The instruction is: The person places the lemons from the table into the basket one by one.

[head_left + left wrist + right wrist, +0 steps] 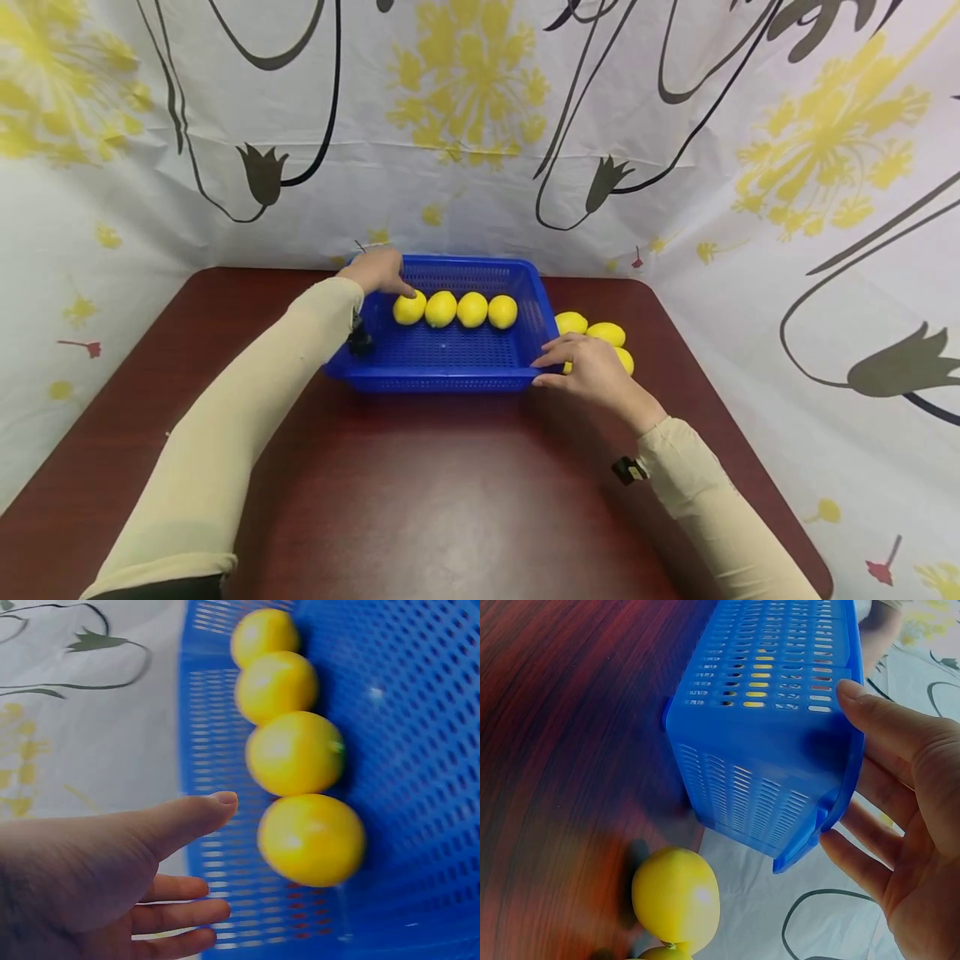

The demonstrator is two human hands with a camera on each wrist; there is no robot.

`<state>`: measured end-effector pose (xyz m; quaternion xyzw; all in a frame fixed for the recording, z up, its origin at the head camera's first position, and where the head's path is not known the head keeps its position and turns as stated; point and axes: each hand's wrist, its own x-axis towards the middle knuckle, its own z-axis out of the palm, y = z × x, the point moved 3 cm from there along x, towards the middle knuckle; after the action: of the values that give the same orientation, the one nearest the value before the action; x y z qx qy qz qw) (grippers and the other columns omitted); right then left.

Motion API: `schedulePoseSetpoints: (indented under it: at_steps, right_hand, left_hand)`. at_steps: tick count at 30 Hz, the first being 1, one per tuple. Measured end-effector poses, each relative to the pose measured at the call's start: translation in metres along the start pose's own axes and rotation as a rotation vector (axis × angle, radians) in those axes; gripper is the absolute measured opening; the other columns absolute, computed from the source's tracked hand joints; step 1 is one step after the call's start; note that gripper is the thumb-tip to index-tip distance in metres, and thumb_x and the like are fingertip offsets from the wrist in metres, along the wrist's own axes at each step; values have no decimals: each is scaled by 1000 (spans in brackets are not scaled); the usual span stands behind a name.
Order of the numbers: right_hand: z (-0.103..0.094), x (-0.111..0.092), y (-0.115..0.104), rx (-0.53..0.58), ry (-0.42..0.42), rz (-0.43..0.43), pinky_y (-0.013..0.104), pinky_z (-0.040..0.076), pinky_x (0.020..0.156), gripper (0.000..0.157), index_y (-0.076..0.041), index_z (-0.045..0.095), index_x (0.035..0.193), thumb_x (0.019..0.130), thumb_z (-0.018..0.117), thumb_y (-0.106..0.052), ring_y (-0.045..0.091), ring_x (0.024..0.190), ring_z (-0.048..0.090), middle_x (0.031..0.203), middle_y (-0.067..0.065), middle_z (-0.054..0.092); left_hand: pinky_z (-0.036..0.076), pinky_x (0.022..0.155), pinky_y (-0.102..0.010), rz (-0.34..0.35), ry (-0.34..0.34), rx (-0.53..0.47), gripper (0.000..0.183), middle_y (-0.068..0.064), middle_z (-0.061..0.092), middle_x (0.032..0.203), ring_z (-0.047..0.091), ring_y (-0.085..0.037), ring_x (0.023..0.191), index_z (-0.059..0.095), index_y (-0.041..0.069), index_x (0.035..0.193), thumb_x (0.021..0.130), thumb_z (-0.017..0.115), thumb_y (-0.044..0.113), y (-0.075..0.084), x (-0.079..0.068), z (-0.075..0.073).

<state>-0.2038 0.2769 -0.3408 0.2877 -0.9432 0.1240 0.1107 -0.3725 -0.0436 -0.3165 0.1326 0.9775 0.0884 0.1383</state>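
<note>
A blue perforated plastic basket (435,374) stands on the table with several yellow lemons (472,309) in a row along its back side. My left hand (377,271) reaches over the back left corner, beside the leftmost lemon (311,840). In the left wrist view its thumb and fingers are extended at the back rim, a small gap from that lemon, holding nothing. At the front right corner my right hand (592,371) grips the basket rim, thumb (870,709) against the front side and fingers curled along the right side.
More lemons (606,334) lie on the table just right of the basket, partly behind my right hand. The dark red-brown wooden table (450,500) extends in front. White cloth (465,200) with flower prints hangs close behind and on both sides.
</note>
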Motion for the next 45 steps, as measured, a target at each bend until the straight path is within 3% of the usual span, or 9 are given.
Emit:
schedulePoseSetpoints:
  at_steps: [2,4,5,8,13,18,27,38,45]
  right_hand:
    - [0,0,0,-1,-1,1,40,58,88,31,-20,80,100,77,83,-41,19,107,69,106,2,77]
    - [0,0,0,-1,-4,5,40,58,88,30,-21,80,100,77,83,-40,19,108,69,106,2,77]
    - [0,0,0,-2,-5,7,40,58,88,30,-21,80,100,77,83,-40,19,108,69,106,2,77]
    - [-1,1,1,-1,-8,11,41,57,89,30,-21,80,100,77,83,-40,19,108,69,106,1,77]
    - [1,0,0,0,-8,7,41,57,89,31,-20,80,100,77,83,-41,20,108,69,107,3,77]
    - [0,-1,-1,2,5,5,42,58,88,30,-20,81,99,77,83,-40,21,108,69,107,4,77]
    - [1,1,-2,1,18,1,42,58,88,30,-19,81,98,76,84,-39,21,106,69,104,3,77]
    - [4,2,-2,35,61,-13,42,58,86,29,-19,81,98,75,85,-36,22,105,70,102,4,78]
    - [4,4,-1,39,50,-3,42,58,84,29,-18,81,98,75,85,-35,23,105,70,103,5,78]
  left_hand:
    - [52,85,-45,17,12,12,45,-12,62,94,59,-27,84,62,3,104,88,71,45,1,-5,-11]
    - [48,101,-55,31,24,27,60,-19,62,125,61,-36,112,58,1,128,89,70,45,2,-9,-20]
    - [45,106,-58,38,33,33,67,-20,58,136,57,-39,122,54,1,136,89,70,45,3,-11,-24]
    - [49,103,-54,60,46,38,70,-21,54,143,55,-39,127,51,1,140,89,70,45,4,-18,-30]
    - [48,104,-53,114,134,6,68,-22,56,140,54,-40,127,53,0,138,88,73,41,1,-40,-31]
    - [44,108,-53,216,281,34,63,-20,60,136,54,-39,127,57,1,135,87,75,38,-8,-65,-27]
    - [44,109,-52,345,482,58,58,-19,62,133,54,-38,128,59,2,133,87,76,34,-29,-122,-13]
    - [52,98,-50,524,493,-4,45,-14,70,121,64,-32,114,69,5,121,83,80,25,-58,-171,24]
    - [57,87,-44,594,577,4,39,-7,74,106,67,-24,100,74,8,108,74,87,25,-71,-184,49]
